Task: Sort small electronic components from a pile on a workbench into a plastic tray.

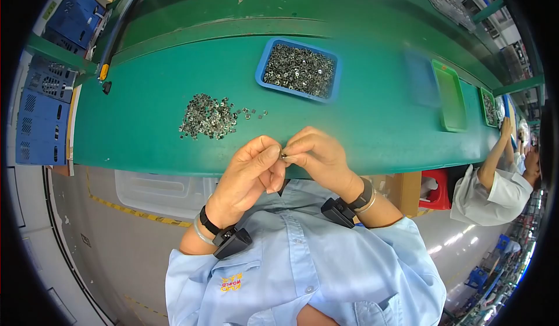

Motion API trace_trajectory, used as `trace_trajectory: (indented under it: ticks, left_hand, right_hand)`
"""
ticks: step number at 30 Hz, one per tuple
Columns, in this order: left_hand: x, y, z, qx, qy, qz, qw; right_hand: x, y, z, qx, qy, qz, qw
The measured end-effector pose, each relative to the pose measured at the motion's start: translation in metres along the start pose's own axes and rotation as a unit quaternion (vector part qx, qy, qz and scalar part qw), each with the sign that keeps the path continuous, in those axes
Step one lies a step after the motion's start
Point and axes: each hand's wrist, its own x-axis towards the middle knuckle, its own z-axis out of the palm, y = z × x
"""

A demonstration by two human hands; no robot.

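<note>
My left hand (254,166) and my right hand (318,154) meet just above the front edge of the green bench. Between their fingertips is a small dark metal part (283,156), pinched from both sides and mostly covered. Ahead and to the left lies a loose heap of small square metal parts (209,116), with several strays trailing off its right side. Beyond my hands stands a blue tray (262,80), filled with many similar small metal parts (299,69).
A green tray (448,101) lies at the right beside a translucent bluish sheet or lid (422,78). Farther right is a smaller green tray (488,107) of parts, near a seated co-worker (495,192). Blue crates (41,122) stack at the left; a clear plastic bin (157,192) sits below the bench.
</note>
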Motion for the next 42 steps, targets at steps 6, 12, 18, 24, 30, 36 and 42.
trace_trajectory:
  ticks: [6,12,18,24,30,36,42]
  left_hand:
    - [0.0,-0.001,0.0,0.01,0.004,-0.001,1.0]
    - [0.002,0.002,-0.004,0.021,0.056,0.004,0.998]
    - [-0.005,0.002,-0.031,-0.008,0.105,0.032,0.994]
    - [-0.009,0.005,-0.041,-0.048,0.107,0.034,0.993]
    - [-0.008,0.003,-0.04,-0.028,0.102,0.035,0.994]
    - [-0.003,0.004,-0.02,0.028,0.108,0.045,0.993]
    - [0.001,-0.003,-0.009,0.028,0.084,0.028,0.996]
  right_hand:
    - [0.001,0.0,0.0,-0.011,0.002,0.003,1.0]
    - [0.021,-0.003,-0.018,-0.131,0.025,-0.032,0.991]
    - [0.066,0.013,-0.03,-0.329,0.096,0.002,0.939]
    - [0.063,0.021,0.004,-0.392,-0.087,0.02,0.916]
    - [0.059,0.028,0.006,-0.337,-0.106,0.023,0.935]
    - [0.039,0.001,0.009,-0.195,-0.022,-0.006,0.98]
    - [0.021,0.0,0.007,-0.235,-0.009,-0.045,0.971]
